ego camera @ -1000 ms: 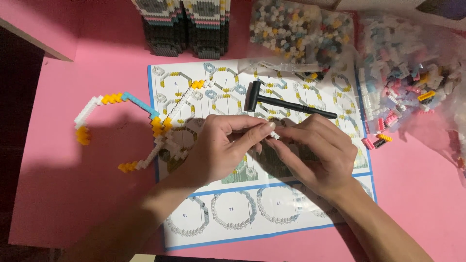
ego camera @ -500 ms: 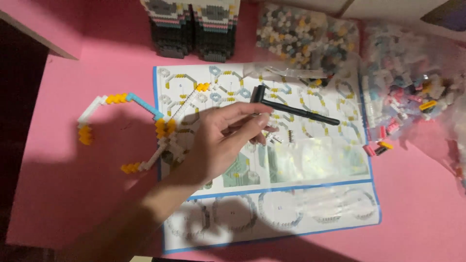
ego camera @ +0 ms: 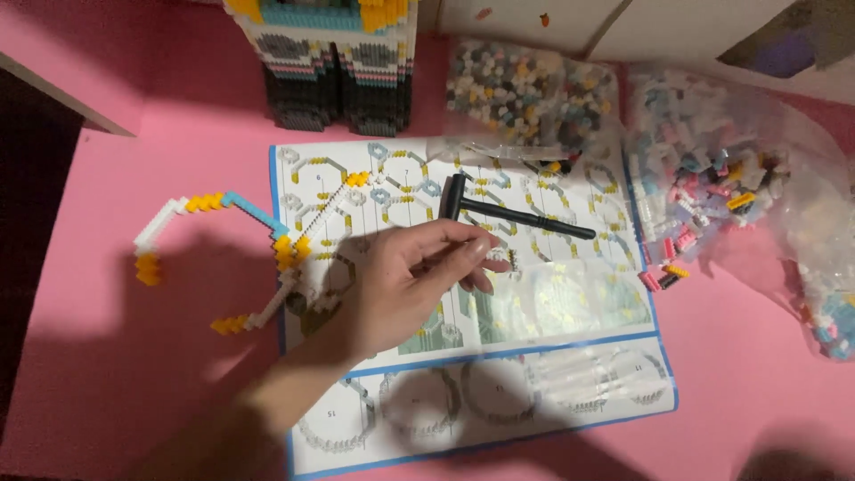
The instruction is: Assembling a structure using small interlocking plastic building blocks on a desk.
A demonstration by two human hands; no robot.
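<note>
My left hand [ego camera: 405, 289] hovers over the printed instruction sheet [ego camera: 570, 392]. Its thumb and fingers are pinched on a tiny pale brick piece that barely shows at the fingertips. Just beyond the fingertips a small black hammer [ego camera: 517, 216] lies on the sheet. Left of the hand, a curved bow-shaped build of white, yellow and blue small bricks [ego camera: 258, 227] lies half on the sheet and half on the pink table [ego camera: 766, 356]. My right hand is out of view.
A tall brick model [ego camera: 334, 62] stands at the back. Clear bags of loose small bricks lie at the back centre [ego camera: 530, 89] and at the right [ego camera: 721, 178]. A few pink and yellow bricks [ego camera: 663, 276] lie loose by the sheet's right edge.
My right hand, which was pinching the small piece together with the left, has pulled away out of view. The left hand stays over the sheet, fingers still pinched.
</note>
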